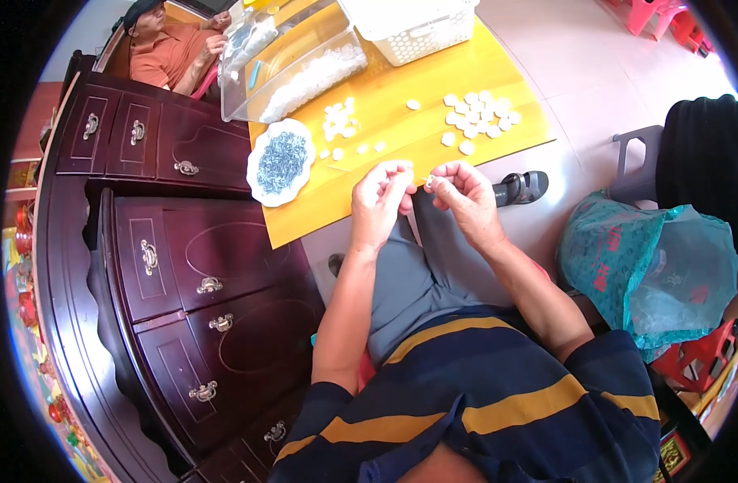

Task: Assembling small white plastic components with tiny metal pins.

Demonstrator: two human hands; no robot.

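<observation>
Left hand (378, 201) and right hand (463, 193) pinch a small white piece (427, 182) between fingertips. Yellow worktop (401, 129) just beyond, scattered white pieces (477, 113).

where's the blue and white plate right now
In the head view the blue and white plate sits at the left edge of the yellow table, beside the dark wooden cabinet, left of the left hand.
</observation>
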